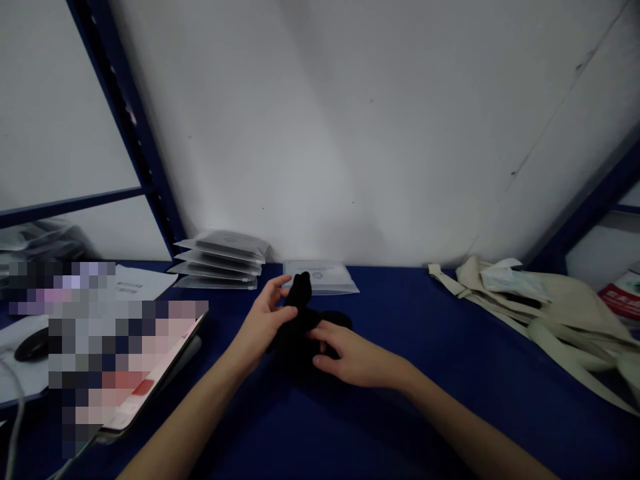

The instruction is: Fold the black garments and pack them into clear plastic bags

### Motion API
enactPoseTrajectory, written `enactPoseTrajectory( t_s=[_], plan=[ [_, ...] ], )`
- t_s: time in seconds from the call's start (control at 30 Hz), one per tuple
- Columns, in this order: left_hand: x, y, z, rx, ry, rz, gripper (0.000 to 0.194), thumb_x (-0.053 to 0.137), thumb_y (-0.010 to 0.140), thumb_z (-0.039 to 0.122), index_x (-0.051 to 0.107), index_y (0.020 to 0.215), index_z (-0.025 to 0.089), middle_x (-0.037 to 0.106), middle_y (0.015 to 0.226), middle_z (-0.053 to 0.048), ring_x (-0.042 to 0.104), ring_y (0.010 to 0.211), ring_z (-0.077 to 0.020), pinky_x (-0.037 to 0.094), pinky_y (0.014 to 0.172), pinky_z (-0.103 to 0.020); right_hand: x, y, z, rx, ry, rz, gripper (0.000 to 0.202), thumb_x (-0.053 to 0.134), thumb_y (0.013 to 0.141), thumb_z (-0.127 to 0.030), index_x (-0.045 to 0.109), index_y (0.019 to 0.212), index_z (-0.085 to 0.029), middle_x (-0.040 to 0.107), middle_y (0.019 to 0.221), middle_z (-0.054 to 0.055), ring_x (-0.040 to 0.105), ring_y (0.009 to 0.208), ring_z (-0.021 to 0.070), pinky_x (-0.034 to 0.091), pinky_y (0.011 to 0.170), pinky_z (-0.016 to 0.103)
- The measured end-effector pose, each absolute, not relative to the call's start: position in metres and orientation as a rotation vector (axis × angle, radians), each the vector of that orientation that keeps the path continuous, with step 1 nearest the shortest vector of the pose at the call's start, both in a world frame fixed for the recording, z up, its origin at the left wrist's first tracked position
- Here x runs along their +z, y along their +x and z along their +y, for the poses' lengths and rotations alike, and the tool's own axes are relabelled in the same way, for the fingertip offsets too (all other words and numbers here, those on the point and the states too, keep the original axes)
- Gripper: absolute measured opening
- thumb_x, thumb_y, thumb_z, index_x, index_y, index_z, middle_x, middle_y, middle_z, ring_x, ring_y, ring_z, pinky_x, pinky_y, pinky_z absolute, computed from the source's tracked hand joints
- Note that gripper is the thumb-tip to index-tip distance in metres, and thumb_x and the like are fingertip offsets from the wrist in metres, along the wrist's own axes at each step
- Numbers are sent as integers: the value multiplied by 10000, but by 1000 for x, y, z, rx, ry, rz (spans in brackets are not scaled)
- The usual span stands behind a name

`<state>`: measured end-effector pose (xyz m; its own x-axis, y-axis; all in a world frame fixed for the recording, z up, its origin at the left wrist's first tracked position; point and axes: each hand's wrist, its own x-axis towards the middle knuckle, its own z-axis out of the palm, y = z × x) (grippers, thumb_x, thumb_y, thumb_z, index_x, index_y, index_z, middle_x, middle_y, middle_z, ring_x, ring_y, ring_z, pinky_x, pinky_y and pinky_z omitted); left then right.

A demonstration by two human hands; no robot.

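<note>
Blue surface (400,347) runs wall to wall w/ blue shelf posts either side. Cream cloth bag (560,313) lies slumped at far right. Tablet (150,373), partly blurred, sits at left near a stack of clear packets (220,261) by the wall; one flat packet (330,277) lies just behind the hands. Centre: black fabric item (303,320), bunched, one end sticking up. Left hand (263,323) has its grip closed round the fabric's left side, thumb & fingers pinching it. Right hand (350,357) rests on the lower part, fingers curled over it, grip closed on the fabric.
</note>
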<state>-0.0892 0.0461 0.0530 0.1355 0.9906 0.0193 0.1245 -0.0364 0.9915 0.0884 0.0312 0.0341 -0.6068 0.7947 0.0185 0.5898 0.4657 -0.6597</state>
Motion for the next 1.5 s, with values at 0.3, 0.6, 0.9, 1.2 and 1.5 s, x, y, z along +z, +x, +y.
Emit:
enactPoseTrajectory(
  t_s=[0.3, 0.6, 0.9, 1.2, 1.5],
  plan=[
    [23, -71, 41, 964, 1603, 881, 518, 526, 696, 125, 446, 1201, 205, 565, 1154, -70, 569, 1014, -181, 427, 901, -327, 59, 102, 28, 910, -1049, -2491, 184, 504, 816, -182, 642, 938, -171, 624, 974, 49, 564, 878, 162, 437, 785, 282],
    [25, -70, 21, 589, 2460, 858, 557, 582, 762, 325, 430, 1287, 214, 538, 1249, -70, 460, 1139, -263, 340, 999, -449, 54, 126, 43, 208, -1314, -2190, 258, 485, 779, -111, 568, 1009, -195, 585, 1022, 56, 554, 852, 154, 433, 800, 315],
    [19, -70, 24, 479, 2676, 559, 394, 378, 770, 27, 580, 1063, 196, 584, 1107, -51, 545, 1018, -159, 436, 880, -275, 49, 119, 43, 241, -1059, -2291, 325, 409, 798, -72, 613, 999, -225, 608, 1116, 47, 514, 1079, 185, 386, 947, 400],
    [31, -78, 24, 614, 2584, 790, 250, 422, 749, 109, 628, 861, 194, 637, 783, -13, 569, 700, -137, 412, 650, -231, 49, 107, 33, 376, -1161, -2606, 192, 467, 776, -117, 645, 768, -187, 664, 819, 18, 566, 733, 141, 383, 706, 274],
    [33, -81, 32, 763, 2316, 1179, 230, 393, 786, 195, 622, 785, 202, 493, 508, 47, 445, 468, -94, 304, 500, -213, 50, 122, 42, 298, -1409, -2491, 409, 451, 822, -280, 418, 430, -167, 360, 431, -47, 269, 445, 72, 193, 500, 259]
  ],
)
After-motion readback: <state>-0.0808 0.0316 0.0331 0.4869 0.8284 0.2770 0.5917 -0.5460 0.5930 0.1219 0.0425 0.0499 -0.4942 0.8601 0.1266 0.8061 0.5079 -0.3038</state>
